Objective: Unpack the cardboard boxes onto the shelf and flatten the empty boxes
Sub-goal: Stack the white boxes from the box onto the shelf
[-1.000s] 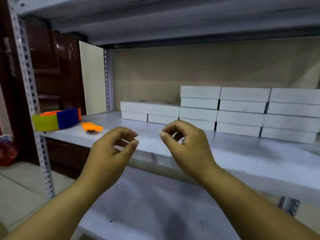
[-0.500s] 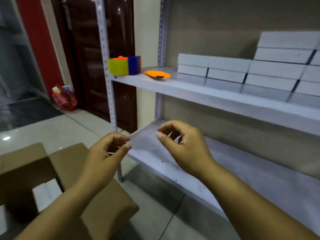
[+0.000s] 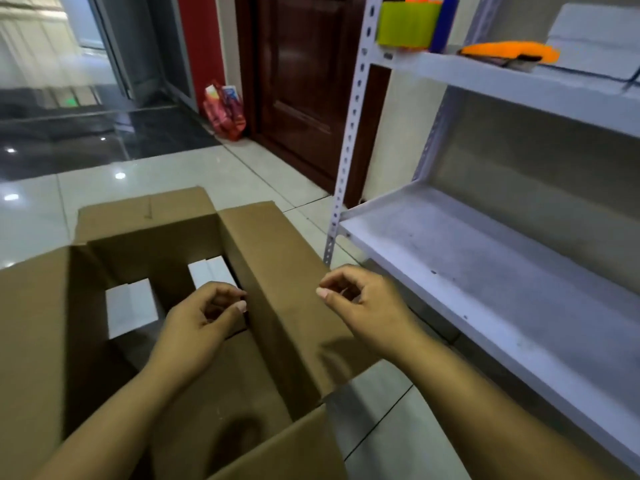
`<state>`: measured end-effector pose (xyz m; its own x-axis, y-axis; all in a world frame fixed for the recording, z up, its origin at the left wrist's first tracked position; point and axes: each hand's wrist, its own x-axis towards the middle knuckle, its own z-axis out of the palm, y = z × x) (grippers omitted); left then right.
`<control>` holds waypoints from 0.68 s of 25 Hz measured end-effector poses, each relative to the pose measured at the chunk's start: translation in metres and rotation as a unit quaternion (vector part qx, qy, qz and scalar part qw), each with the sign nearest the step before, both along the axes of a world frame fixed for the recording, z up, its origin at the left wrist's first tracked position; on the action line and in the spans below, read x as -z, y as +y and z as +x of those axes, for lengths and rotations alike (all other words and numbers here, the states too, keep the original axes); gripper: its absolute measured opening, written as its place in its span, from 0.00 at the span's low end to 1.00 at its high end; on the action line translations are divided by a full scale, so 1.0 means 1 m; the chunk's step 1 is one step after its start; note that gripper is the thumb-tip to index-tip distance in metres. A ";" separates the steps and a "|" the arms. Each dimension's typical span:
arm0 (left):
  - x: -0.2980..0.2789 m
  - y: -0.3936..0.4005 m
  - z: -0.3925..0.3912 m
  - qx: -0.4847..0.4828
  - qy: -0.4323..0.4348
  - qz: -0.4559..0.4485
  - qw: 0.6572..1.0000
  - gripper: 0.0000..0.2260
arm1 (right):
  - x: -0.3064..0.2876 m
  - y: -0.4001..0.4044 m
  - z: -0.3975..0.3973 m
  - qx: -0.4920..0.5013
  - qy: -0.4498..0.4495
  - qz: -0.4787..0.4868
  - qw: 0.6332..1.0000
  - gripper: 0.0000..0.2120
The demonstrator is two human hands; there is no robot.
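The open brown cardboard box [image 3: 194, 341] stands on the pale tiled floor [image 3: 173, 174] and now fills the lower left of the view, where half a second ago only its corner showed at 8 o'clock. Over it hang both hands, fingers loosely curled with thumb and forefinger near each other, holding nothing, in the same pose as in the earlier pictures. The left hand [image 3: 197, 327] now hovers above the box's opening, its fingertips just beside the inner edge of the right flap [image 3: 277, 271]; earlier it was in front of the lower shelf's edge. The right hand [image 3: 363, 310] hovers over that flap's outer side, toward 3 o'clock from the left hand.

Inside the box, at 11 o'clock from the left hand, lie two small white rectangular boxes [image 3: 131, 306] on the bottom, apart from each other; the farther one [image 3: 211, 271] is against the right wall.

The grey metal shelf unit [image 3: 485, 271] has shifted to the right side of the view, its bare lower board at 3 o'clock. On the upper board at 1 o'clock sit a green, blue and orange block-shaped object [image 3: 412, 26], an orange flat tool [image 3: 509, 51] and a white box [image 3: 595, 39], largely cut off by the frame. A red bag [image 3: 225, 112] stands beside the dark wooden door [image 3: 304, 81] at 12 o'clock.
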<state>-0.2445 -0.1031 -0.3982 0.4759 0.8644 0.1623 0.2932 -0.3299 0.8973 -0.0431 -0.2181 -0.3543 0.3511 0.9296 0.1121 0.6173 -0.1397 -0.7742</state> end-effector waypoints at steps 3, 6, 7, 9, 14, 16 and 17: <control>0.021 0.023 -0.036 -0.067 0.042 0.014 0.997 0.05 | 0.020 0.025 -0.023 -0.024 0.009 -0.036 0.999 0.01; 0.035 0.052 -0.071 -0.136 0.092 0.044 0.985 0.04 | 0.040 0.055 -0.051 -0.041 0.024 -0.059 0.997 0.03; 0.040 0.063 -0.083 -0.152 0.114 0.061 0.980 0.05 | 0.048 0.066 -0.061 -0.048 0.032 -0.065 0.996 0.02; 0.049 0.084 -0.105 -0.177 0.162 0.080 0.967 0.06 | 0.064 0.088 -0.081 -0.069 0.041 -0.076 0.994 0.01; 0.061 0.122 -0.137 -0.220 0.255 0.086 0.938 0.14 | 0.102 0.126 -0.126 -0.107 0.031 -0.127 0.986 0.04; 0.064 0.133 -0.143 -0.230 0.281 0.084 0.928 0.19 | 0.115 0.139 -0.141 -0.120 0.025 -0.149 0.981 0.04; 0.066 0.139 -0.145 -0.242 0.286 0.072 0.924 0.21 | 0.122 0.146 -0.146 -0.124 0.020 -0.159 0.979 0.03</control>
